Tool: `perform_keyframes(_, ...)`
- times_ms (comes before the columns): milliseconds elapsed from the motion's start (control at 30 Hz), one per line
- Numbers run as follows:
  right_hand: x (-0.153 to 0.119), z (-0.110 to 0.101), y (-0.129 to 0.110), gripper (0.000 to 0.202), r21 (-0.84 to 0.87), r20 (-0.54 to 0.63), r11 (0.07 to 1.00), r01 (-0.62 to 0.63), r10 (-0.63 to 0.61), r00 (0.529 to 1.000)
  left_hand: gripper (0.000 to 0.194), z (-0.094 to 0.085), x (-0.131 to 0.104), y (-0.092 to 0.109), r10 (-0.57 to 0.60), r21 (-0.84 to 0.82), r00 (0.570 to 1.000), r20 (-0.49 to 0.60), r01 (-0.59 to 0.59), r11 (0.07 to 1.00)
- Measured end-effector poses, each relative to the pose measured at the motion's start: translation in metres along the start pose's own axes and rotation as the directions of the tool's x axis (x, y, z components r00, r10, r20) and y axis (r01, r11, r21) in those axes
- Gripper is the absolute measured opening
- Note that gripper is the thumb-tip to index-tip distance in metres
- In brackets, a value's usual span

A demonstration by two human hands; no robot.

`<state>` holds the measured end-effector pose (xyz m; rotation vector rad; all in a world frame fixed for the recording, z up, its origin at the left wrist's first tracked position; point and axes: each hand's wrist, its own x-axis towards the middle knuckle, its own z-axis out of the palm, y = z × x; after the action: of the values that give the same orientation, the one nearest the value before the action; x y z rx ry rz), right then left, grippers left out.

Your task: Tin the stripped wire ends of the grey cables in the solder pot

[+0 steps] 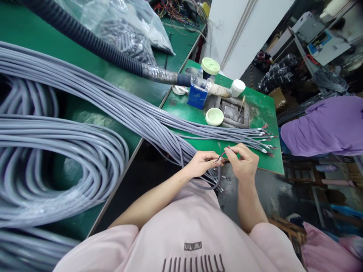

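My left hand (204, 163) pinches the stripped end of a grey cable (217, 180), which loops down below it. Thin dark and red wires (222, 153) fan out from that end between my two hands. With thumb and forefinger closed, my right hand (241, 158) grips the tip of one of these wires. Just beyond my hands lies a bundle of grey cables (204, 130), their stripped ends showing white wrap and red and black wires. A second bundle (159, 138) runs beneath my left hand, its ends hanging near my lap.
Coiled grey cables (104, 141) cover the left table. A ribbed black hose (113, 53) crosses to a blue box (197, 96). A soiled metal tray (234, 113), a pale green lid (214, 116) and a white cup (237, 87) stand ahead. A person in purple (323, 124) is at right.
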<state>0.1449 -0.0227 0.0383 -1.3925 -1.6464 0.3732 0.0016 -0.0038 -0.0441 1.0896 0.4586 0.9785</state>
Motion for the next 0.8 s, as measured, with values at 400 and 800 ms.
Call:
perform_keyframes(400, -0.017, -0.012, 0.033, 0.033, -0.013, 0.15, 0.964, 0.265, -0.26, 0.954, 0.034, -0.004, 0.004, 0.0, -0.207, -0.397, 0.969, -0.136, 0.138, 0.907)
perform_keyframes(800, 0.028, -0.023, 0.047, 0.029, -0.255, -0.189, 0.881, 0.399, -0.45, 0.873, 0.025, 0.007, -0.007, 0.036, 0.08, -0.176, 0.981, -0.179, -0.112, 0.978)
